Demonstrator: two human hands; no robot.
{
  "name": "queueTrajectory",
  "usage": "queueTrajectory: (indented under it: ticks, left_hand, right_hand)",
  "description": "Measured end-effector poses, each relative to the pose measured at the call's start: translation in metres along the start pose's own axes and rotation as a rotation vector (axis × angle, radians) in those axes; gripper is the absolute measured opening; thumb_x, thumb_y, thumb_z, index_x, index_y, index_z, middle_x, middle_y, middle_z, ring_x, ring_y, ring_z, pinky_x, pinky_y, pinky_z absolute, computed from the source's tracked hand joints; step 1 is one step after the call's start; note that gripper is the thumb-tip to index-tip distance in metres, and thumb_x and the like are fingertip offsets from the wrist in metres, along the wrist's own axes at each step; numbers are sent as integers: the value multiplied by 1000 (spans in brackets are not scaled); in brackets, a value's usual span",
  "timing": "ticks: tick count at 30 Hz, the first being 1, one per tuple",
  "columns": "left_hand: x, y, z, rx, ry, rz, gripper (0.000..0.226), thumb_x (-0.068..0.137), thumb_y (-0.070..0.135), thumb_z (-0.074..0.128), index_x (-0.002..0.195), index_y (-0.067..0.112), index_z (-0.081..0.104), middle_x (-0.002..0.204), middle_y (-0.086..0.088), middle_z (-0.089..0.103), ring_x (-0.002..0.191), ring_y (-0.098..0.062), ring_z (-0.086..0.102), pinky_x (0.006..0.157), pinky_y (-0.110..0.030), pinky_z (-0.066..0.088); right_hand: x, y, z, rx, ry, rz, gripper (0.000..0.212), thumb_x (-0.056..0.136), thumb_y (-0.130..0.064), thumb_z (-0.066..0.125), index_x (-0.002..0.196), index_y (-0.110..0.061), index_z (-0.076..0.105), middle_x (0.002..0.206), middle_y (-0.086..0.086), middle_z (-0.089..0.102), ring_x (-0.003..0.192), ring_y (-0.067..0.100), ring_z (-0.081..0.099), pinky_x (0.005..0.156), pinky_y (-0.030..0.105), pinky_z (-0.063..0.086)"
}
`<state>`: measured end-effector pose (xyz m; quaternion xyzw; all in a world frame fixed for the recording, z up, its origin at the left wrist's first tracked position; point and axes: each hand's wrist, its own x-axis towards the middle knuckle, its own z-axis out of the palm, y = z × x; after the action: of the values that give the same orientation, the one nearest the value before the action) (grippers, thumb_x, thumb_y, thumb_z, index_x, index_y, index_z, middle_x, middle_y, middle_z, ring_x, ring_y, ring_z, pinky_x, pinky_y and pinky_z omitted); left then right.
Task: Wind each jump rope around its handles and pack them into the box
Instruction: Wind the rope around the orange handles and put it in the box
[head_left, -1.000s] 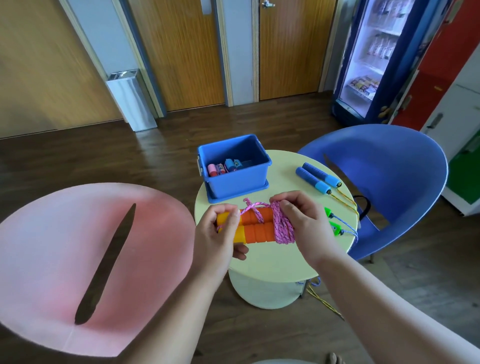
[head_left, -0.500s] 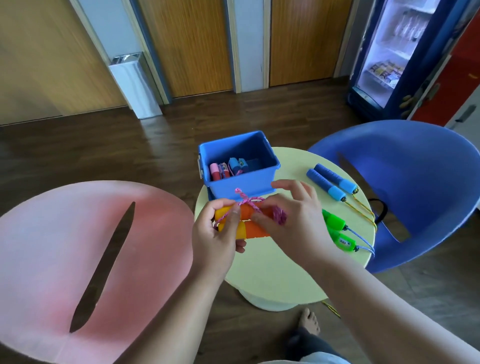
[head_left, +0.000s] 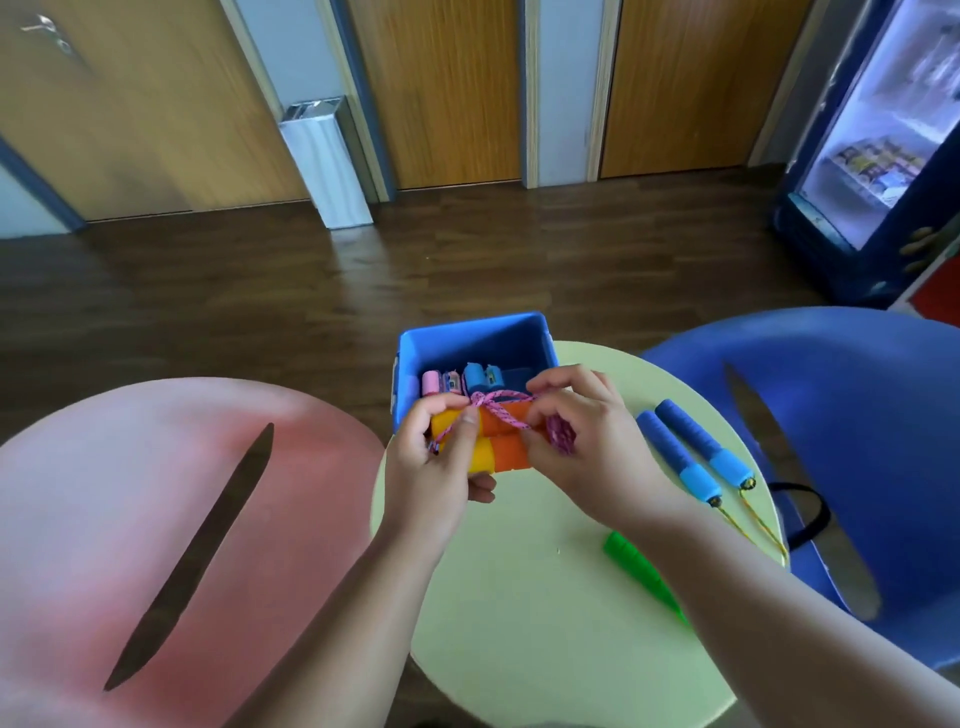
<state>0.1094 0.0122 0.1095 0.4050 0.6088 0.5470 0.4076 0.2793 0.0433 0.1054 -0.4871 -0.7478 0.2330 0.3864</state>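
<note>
Hands meet just above the near edge of a round pale green table (head_left: 545, 597), both busy on one jump rope. The left hand (head_left: 441, 467) has its fingers curled round the yellow ends of a pair of orange-and-yellow handles (head_left: 501, 441), which lie side by side and roughly level, and its thumb and forefinger pinch a strand of the pink rope (head_left: 498, 410). The right hand (head_left: 587, 447) grips the orange ends, its fingers bent over the top and nipping the same rope where it crosses the handles in a loose X. A bunch of wound pink coils shows under its palm. This bundle is held in the air directly in front of the blue box (head_left: 478, 338), which stands at the far left edge of the table. Inside the box lie a pink handle (head_left: 431, 383) and a light blue handle (head_left: 475, 376), side by side against the near wall. To the right of the hands, a blue-handled jump rope (head_left: 691, 452) lies on the table with its two handles parallel and its yellow cord trailing over the edge. A green handle (head_left: 639, 566) pokes out from under the right forearm. A pink chair (head_left: 156, 519) stands to the left of the table and a blue chair (head_left: 857, 415) to the right.
</note>
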Motion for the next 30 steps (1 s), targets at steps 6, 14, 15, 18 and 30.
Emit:
queueTrajectory:
  ticks: [6,14,15,18,30]
  left_hand:
    - [31,0,-9,14,-55,40,16,101,22,65,99,38,69,110,-1,72,50,-30,65,47,-37,57]
    - [73,-6,-39,-62,-87,7,13,103,21,62,98,32,67,80,-13,70,45,-30,62,44,-33,52]
    - [77,-7,-42,-68,-89,3,12,103,21,62,98,31,67,79,-12,69,44,-29,61,44,-33,52]
    - [84,-9,-49,-71,-100,14,9,103,26,63,97,32,67,78,-5,71,43,-30,61,44,-34,53]
    - [82,0,-63,-67,-37,128,19,107,33,53,98,22,65,65,-4,66,41,-30,55,43,-33,45]
  right_hand:
    - [36,-15,14,-90,5,55,19,78,-33,71,89,-20,80,124,-2,63,114,26,53,96,49,48]
    - [40,-34,15,57,241,216,11,86,-17,72,77,-17,66,99,-5,57,92,13,58,78,21,47]
    - [40,-36,13,62,257,236,12,87,-15,74,78,-20,68,95,-6,56,87,9,57,73,18,45]
    - [40,-39,8,103,191,304,9,89,-19,75,81,-20,71,78,-3,64,67,10,56,63,27,47]
    - [44,-45,-10,377,192,578,17,98,-13,66,87,-1,67,78,7,76,74,19,77,65,39,65]
